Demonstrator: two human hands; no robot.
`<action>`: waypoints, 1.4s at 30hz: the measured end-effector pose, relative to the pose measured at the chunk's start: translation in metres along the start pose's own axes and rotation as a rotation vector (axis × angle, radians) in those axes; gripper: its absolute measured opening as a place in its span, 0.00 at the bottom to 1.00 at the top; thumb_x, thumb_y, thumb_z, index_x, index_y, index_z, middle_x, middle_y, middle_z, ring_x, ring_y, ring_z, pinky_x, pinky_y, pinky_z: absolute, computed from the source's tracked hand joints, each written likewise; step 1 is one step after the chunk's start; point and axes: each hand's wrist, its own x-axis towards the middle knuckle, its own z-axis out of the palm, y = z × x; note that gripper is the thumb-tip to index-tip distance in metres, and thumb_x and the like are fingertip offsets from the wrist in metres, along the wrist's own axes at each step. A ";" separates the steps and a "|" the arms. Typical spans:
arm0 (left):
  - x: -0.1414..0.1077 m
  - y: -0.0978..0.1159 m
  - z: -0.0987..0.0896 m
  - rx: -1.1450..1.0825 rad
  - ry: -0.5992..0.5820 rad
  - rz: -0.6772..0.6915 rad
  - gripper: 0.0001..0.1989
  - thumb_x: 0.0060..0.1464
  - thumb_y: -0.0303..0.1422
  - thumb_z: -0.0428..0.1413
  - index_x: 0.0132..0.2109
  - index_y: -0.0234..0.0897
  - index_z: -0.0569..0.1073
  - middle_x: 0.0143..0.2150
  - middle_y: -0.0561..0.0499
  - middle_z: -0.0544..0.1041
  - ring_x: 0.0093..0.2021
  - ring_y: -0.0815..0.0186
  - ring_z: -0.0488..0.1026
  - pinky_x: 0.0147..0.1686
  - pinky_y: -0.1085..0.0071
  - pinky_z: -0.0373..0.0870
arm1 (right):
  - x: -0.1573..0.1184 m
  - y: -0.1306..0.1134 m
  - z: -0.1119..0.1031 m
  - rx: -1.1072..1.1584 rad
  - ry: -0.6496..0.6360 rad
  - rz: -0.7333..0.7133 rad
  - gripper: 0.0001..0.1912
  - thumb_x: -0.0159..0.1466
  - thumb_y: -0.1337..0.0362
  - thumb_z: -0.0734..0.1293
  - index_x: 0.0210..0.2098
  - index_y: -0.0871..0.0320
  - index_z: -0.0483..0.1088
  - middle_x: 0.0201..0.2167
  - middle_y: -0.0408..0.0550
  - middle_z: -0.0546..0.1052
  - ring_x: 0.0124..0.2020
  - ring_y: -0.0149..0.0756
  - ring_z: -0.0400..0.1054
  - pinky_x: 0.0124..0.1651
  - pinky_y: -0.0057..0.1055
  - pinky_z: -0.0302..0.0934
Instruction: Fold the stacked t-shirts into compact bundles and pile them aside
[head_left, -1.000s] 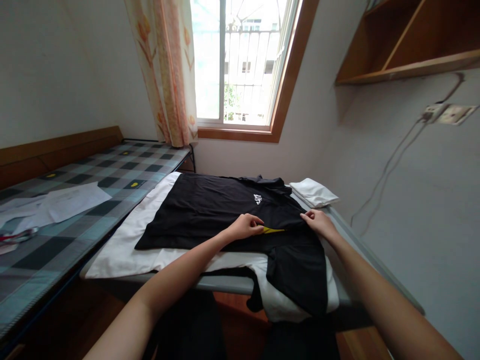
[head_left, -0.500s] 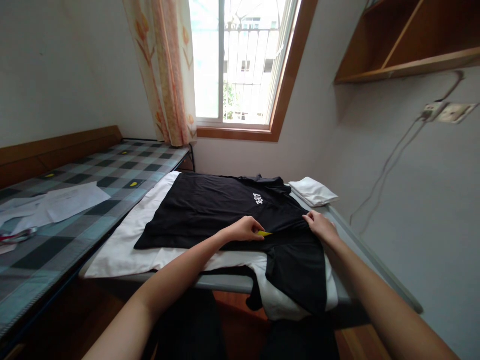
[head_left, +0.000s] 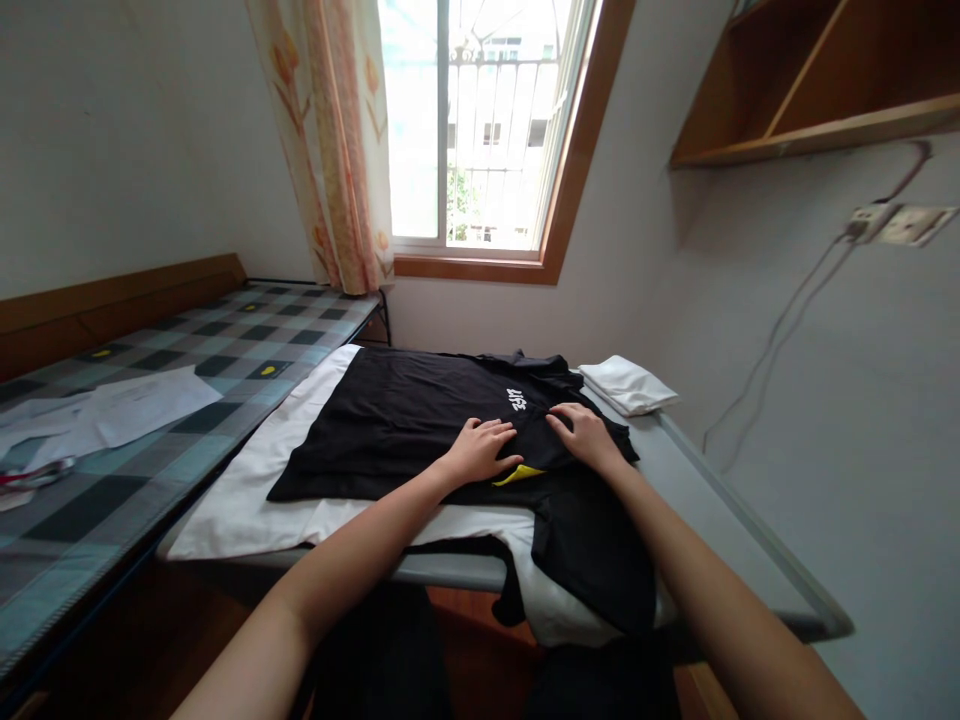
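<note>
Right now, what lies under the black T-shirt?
White cloth shows past the left and near edges of the black T-shirt, with a grey table below. Anything else underneath is hidden by the shirt.

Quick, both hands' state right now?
Left hand: open, on the black shirt, beside the yellow patch.
Right hand: open, also on the shirt.

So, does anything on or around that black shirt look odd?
Yes: a bright yellow patch shows on the black shirt, beside the left hand, standing out against the dark cloth; I can't tell what it is. The near sleeve also hangs over the table edge. I see no spill or tear.
</note>
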 end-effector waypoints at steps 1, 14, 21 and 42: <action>-0.002 0.000 0.001 0.041 -0.020 -0.020 0.28 0.61 0.51 0.49 0.62 0.42 0.68 0.65 0.44 0.67 0.66 0.52 0.60 0.63 0.50 0.54 | 0.004 -0.006 0.007 -0.010 -0.044 -0.007 0.21 0.69 0.53 0.56 0.51 0.56 0.74 0.56 0.53 0.73 0.58 0.43 0.66 0.59 0.37 0.59; -0.017 -0.036 -0.007 0.091 -0.231 -0.150 0.38 0.61 0.58 0.37 0.71 0.44 0.51 0.73 0.47 0.49 0.72 0.54 0.46 0.68 0.52 0.43 | 0.006 -0.021 0.035 -0.264 -0.308 0.069 0.31 0.70 0.45 0.50 0.69 0.48 0.54 0.71 0.49 0.52 0.70 0.44 0.46 0.68 0.44 0.43; -0.084 -0.127 -0.058 0.199 -0.220 -0.345 0.34 0.62 0.57 0.38 0.70 0.50 0.55 0.73 0.49 0.51 0.72 0.55 0.46 0.68 0.51 0.39 | 0.004 -0.020 0.036 -0.237 -0.268 0.054 0.30 0.70 0.46 0.51 0.68 0.48 0.57 0.70 0.50 0.55 0.70 0.45 0.47 0.67 0.45 0.45; -0.215 -0.152 -0.144 0.260 -0.071 0.001 0.11 0.62 0.39 0.53 0.47 0.45 0.78 0.43 0.48 0.78 0.41 0.65 0.74 0.45 0.67 0.69 | -0.003 -0.014 0.041 -0.080 0.012 -0.021 0.22 0.70 0.55 0.56 0.52 0.57 0.74 0.57 0.56 0.72 0.60 0.47 0.62 0.61 0.43 0.56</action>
